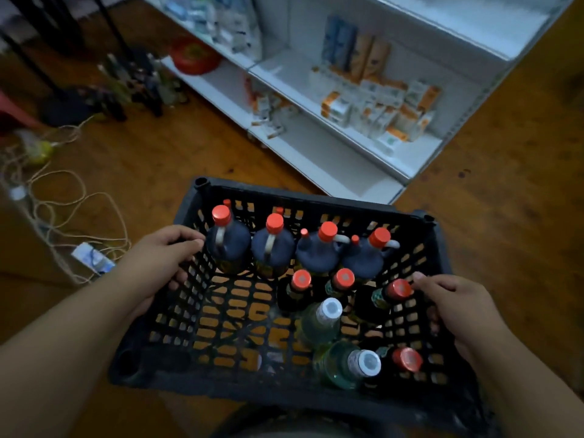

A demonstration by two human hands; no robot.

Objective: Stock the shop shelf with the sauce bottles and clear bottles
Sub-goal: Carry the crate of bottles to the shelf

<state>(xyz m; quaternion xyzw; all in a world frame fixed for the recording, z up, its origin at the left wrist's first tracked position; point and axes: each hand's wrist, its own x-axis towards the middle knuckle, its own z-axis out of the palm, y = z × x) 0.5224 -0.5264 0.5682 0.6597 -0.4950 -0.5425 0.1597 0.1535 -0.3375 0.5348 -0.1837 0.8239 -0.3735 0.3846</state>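
no text can be read anywhere. the labels on the sauce bottles (pixel 228 245) in the near black crate (pixel 202 191) are too dark to make out, the white caps of the clear bottles (pixel 322 320) show only a grey blur, and the print on the orange and white boxes (pixel 376 112) on the far shelf (pixel 341 159) is smeared.

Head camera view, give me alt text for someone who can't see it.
Two hands, left and right, grip the sides of a black crate holding red-capped dark sauce bottles and two clear bottles. A white shop shelf with small boxes stands ahead on a wooden floor.
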